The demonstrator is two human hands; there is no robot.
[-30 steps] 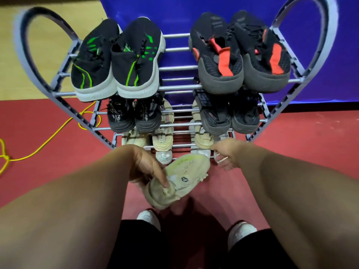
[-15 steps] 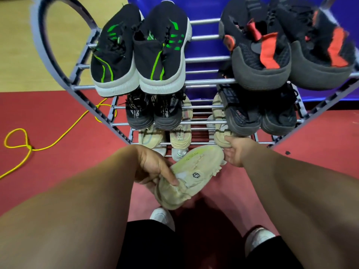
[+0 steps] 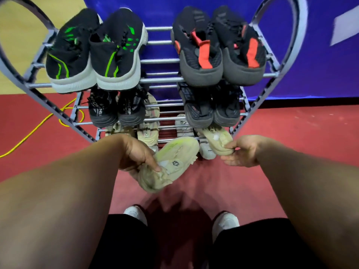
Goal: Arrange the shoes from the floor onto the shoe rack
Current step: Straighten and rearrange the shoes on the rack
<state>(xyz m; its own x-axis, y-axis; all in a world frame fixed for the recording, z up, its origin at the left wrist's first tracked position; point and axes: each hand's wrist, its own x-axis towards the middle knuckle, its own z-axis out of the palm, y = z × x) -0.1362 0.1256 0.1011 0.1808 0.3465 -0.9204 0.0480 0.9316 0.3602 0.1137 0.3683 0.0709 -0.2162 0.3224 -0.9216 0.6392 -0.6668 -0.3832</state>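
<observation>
Right hand has shifted rightward; now pinches rack-side beige shoe by heel.

Yellow cord loops across red floor.

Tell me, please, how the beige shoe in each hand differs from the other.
The left hand grips the left beige shoe clear of the rack, above the floor. The right hand pinches the heel of the right beige shoe, which sits at the rack's lowest tier. The left beige shoe lies diagonally, showing a dark badge, while the right beige shoe points straight in, heel outward. Both are pale beige sneakers.
</observation>
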